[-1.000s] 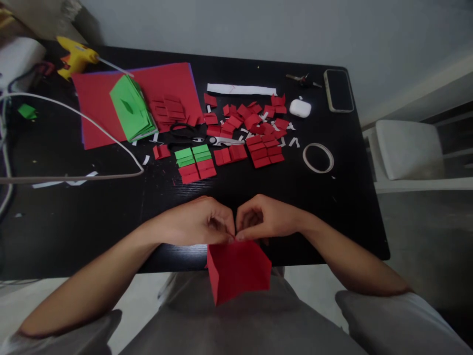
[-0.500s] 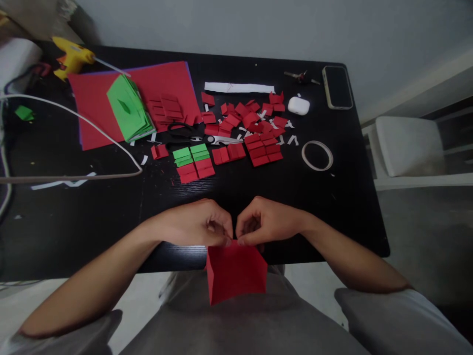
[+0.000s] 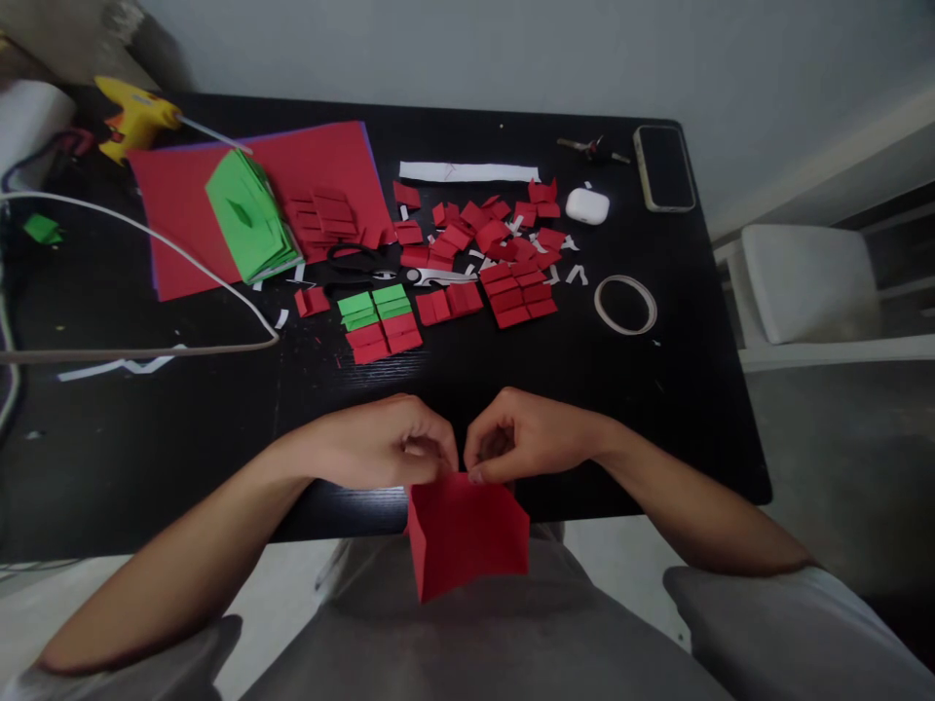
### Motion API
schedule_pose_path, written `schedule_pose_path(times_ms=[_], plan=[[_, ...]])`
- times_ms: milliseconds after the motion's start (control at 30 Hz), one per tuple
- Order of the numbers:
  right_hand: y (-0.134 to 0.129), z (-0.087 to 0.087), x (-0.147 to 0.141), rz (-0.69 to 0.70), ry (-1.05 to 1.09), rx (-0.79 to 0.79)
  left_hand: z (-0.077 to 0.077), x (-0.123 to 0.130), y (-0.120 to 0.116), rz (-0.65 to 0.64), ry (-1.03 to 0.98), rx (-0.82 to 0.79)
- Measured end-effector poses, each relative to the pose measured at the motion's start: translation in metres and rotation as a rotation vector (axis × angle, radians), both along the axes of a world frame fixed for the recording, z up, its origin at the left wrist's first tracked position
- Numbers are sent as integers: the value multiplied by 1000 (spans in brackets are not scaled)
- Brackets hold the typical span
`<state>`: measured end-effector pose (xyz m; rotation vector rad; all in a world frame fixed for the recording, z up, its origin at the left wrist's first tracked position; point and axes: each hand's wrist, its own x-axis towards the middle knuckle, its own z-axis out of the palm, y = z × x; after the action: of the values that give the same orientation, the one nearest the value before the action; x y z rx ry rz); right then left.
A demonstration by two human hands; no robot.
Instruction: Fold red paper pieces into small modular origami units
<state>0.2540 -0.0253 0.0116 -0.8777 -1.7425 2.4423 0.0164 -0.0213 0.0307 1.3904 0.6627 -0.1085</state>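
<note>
While left hand (image 3: 398,443), right hand (image 3: 537,433) pinch one red paper (image 3: 471,535), one phone (image 3: 663,167) lies beyond.

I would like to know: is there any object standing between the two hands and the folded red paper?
Nothing visible does. The left hand and the right hand both touch the paper at its upper edge. The scissors lie farther away on the table, beyond both hands.
</note>
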Motion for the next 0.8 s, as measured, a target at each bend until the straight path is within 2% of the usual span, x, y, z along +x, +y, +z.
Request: schedule_pose_path(times_ms=[200,500,800], plan=[[0,1,0,-5,1,-10,5,3,0,2,28,12],[0,1,-1,3,3,-15,-4,1,-2,17,9,-56],[-1,-1,0,-8,-12,11,-5,0,-2,21,-21,-76]])
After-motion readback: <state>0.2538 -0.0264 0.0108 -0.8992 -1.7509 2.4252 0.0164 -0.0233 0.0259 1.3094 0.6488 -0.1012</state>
